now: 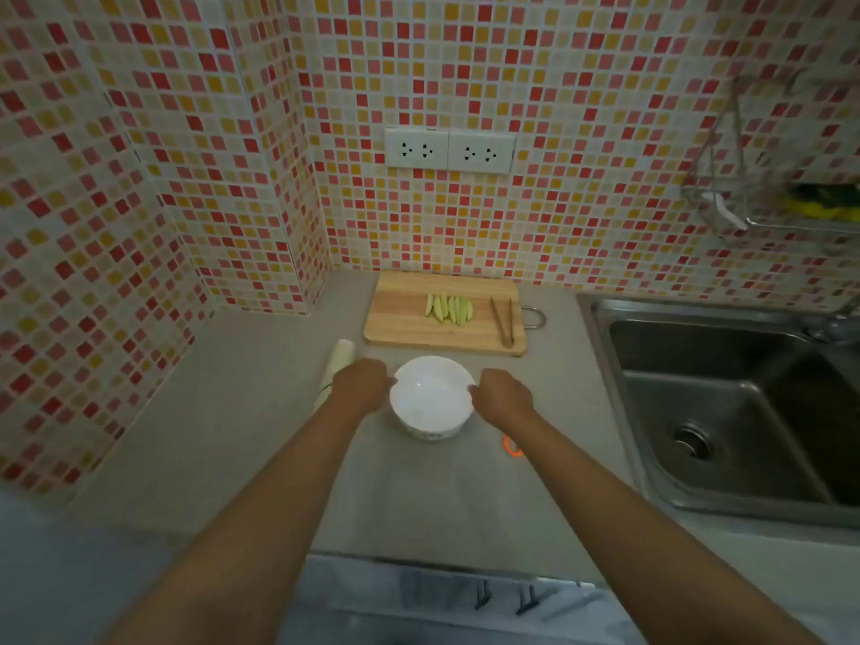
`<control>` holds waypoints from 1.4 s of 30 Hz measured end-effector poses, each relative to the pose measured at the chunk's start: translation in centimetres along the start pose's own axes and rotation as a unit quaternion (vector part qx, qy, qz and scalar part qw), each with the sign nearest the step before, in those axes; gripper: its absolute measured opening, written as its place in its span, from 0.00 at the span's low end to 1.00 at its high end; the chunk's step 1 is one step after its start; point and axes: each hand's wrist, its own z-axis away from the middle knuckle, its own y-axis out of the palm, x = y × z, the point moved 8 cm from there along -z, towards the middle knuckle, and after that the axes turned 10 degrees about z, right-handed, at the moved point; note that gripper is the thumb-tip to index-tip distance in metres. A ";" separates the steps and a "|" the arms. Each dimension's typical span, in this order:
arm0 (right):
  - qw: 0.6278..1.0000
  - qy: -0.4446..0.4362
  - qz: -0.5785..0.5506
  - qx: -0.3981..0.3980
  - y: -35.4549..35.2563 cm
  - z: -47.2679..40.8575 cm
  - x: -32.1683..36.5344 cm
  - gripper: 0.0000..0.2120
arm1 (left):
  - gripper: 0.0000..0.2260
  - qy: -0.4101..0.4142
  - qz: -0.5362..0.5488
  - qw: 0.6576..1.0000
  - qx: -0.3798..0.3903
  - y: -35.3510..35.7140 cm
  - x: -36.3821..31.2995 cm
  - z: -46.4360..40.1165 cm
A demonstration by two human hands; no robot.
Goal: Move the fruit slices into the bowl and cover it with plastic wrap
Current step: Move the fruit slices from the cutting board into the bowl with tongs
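Both hands — left hand (360, 386), right hand (502, 397) — cup the empty bowl (432, 397) at its rim on the counter (232, 435). Slices (449, 309) lie on the board (400, 318); carried loosely, they could drop short.

Head camera looks steeply down over the counter (242, 449), near.

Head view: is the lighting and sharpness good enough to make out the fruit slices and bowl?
Head view: dim, soft overall; wide-angle bends the wall tiles near the edges. The fruit slices read as pale green strips on the cutting board; the white bowl is bright with little interior detail.
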 end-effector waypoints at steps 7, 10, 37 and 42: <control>0.988 0.057 -0.138 0.048 3.4 -0.7 -0.9 0.13 | 0.16 -0.033 0.220 0.975 0.020 3.9 1.9 -0.8; 0.971 0.091 -0.217 0.040 3.5 -1.9 -1.5 0.12 | 0.13 -0.027 0.263 0.964 0.009 3.9 1.9 -2.2; 0.951 0.098 -0.294 0.012 2.6 -7.5 -2.9 0.13 | 0.13 0.005 0.356 0.934 0.007 3.5 1.5 -8.9; 0.968 0.111 -0.224 -0.015 1.7 -8.2 -4.0 0.14 | 0.16 0.004 0.378 0.926 0.006 3.5 1.6 -8.9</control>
